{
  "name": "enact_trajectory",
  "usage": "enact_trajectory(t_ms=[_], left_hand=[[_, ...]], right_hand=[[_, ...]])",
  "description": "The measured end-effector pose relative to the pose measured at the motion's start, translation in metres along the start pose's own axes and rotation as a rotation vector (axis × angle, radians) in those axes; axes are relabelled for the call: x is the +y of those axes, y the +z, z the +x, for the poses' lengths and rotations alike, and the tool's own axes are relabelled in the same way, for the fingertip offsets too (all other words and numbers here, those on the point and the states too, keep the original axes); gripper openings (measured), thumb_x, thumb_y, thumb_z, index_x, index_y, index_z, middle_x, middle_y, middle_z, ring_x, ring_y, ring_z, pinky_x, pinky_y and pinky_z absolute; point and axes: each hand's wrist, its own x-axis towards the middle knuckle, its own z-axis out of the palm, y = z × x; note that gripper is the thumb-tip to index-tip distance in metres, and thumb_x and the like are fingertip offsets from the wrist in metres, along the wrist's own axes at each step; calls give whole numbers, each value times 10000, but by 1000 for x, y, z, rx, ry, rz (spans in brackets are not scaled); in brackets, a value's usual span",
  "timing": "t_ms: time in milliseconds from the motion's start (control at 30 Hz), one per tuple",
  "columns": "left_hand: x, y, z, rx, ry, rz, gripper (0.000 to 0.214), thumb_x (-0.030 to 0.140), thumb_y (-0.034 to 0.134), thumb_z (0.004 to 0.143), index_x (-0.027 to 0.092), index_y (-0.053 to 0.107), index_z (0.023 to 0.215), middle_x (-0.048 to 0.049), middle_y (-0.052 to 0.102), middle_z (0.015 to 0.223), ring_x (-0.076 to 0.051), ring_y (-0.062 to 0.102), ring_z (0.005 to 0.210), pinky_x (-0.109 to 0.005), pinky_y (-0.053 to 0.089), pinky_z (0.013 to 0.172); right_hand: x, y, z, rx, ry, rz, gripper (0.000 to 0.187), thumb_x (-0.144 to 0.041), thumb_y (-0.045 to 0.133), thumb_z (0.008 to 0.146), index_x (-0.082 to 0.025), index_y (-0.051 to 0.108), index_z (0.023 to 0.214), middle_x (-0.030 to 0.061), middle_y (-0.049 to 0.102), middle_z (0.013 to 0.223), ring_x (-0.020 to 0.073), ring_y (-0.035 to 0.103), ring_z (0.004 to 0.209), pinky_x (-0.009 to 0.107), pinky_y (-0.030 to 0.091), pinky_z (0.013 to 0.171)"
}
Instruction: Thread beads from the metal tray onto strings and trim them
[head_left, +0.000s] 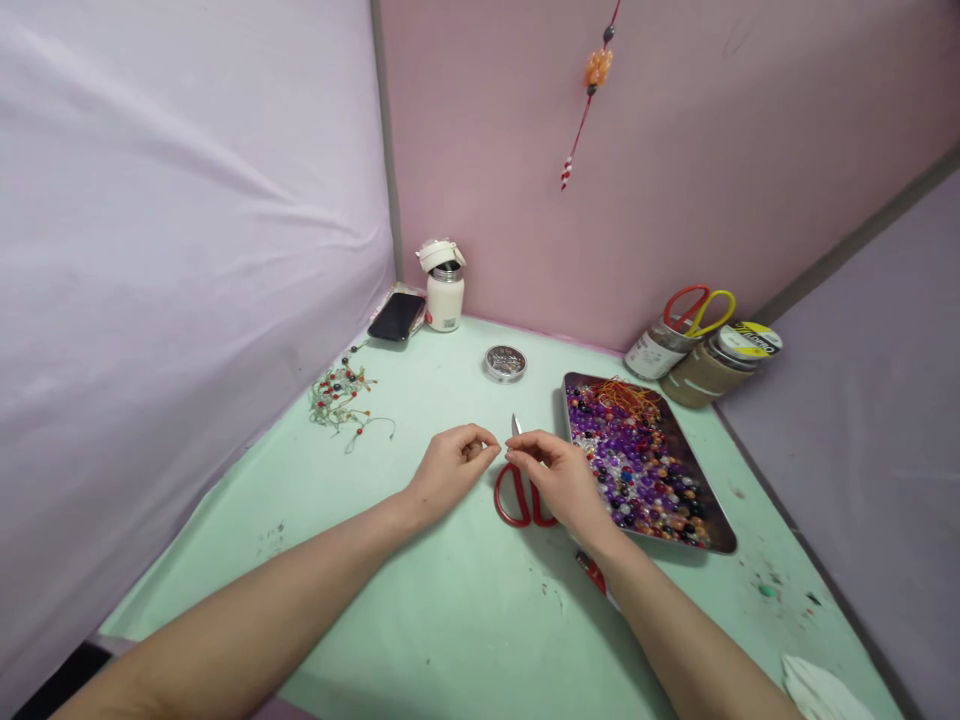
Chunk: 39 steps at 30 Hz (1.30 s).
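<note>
My left hand (452, 466) and my right hand (559, 480) meet over the pale green table (420, 590), fingertips almost touching. Both are closed in a pinch on something too small to make out, perhaps a thread or bead. Red-handled scissors (516, 490) lie on the table just under and between the hands, blades pointing away from me. A metal tray (716, 525) full of purple, white, orange and dark beads, with orange thread at its far end, sits right beside my right hand.
A pile of beaded strings (341, 395) lies at the left. A phone (396, 316), a white flask (444, 285) and a small round tin (505, 363) stand at the back. Two jars (701, 355) with scissors stand back right. A beaded cord (592, 80) hangs on the pink wall.
</note>
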Motion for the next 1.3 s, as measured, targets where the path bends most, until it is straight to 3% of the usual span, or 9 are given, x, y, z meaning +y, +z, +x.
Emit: enact_trajectory(t_ms=[200, 367, 600, 700, 933, 1100, 1300], left_hand=[[2, 1, 5, -76, -184, -287, 216, 359, 606, 717, 152, 634, 776, -4, 613, 725, -108, 501, 642, -234, 389, 616], [2, 0, 5, -164, -277, -394, 271, 413, 619, 713, 152, 609, 785, 32, 529, 668, -60, 360, 516, -209, 282, 487], [0, 1, 3, -200, -286, -445, 301, 444, 629, 709, 155, 602, 786, 51, 474, 617, -46, 310, 480, -210, 235, 458], [-1, 1, 5, -139, -293, -443, 288, 428, 631, 708, 153, 604, 789, 40, 514, 645, -47, 328, 484, -206, 245, 462], [0, -4, 4, 128, -94, -221, 198, 350, 597, 750, 156, 626, 780, 21, 534, 648, -87, 411, 574, -217, 332, 545], [-2, -4, 1, 156, 34, -87, 169, 330, 572, 779, 170, 628, 784, 41, 465, 583, -85, 359, 531, -217, 310, 516], [-2, -3, 0, 175, 131, 32, 133, 287, 558, 800, 175, 623, 769, 54, 415, 544, -82, 365, 517, -215, 321, 523]], right_hand=[[-3, 0, -2, 19, -189, -153, 157, -267, 562, 816, -239, 712, 850, 31, 711, 859, 184, 635, 773, 306, 479, 723], [-5, -1, -4, 31, -281, -261, 143, -266, 563, 834, -238, 703, 846, 25, 709, 842, 173, 638, 753, 290, 480, 707], [-3, 0, -4, 19, -329, -278, 143, -265, 546, 847, -240, 686, 857, 26, 691, 830, 169, 625, 759, 291, 474, 701], [-4, 0, -3, 34, -267, -213, 129, -269, 568, 826, -229, 689, 845, 35, 688, 835, 173, 618, 767, 298, 468, 712], [-2, -1, 3, 42, 176, 348, 232, -364, 701, 696, -204, 697, 864, 45, 706, 832, 177, 631, 760, 307, 478, 708], [6, 2, 4, 33, 213, 507, 286, -365, 758, 641, -217, 669, 868, 29, 699, 835, 157, 624, 751, 290, 462, 704], [12, 4, 4, 13, 207, 528, 237, -339, 757, 656, -210, 636, 815, 19, 686, 813, 144, 613, 730, 267, 449, 682]])
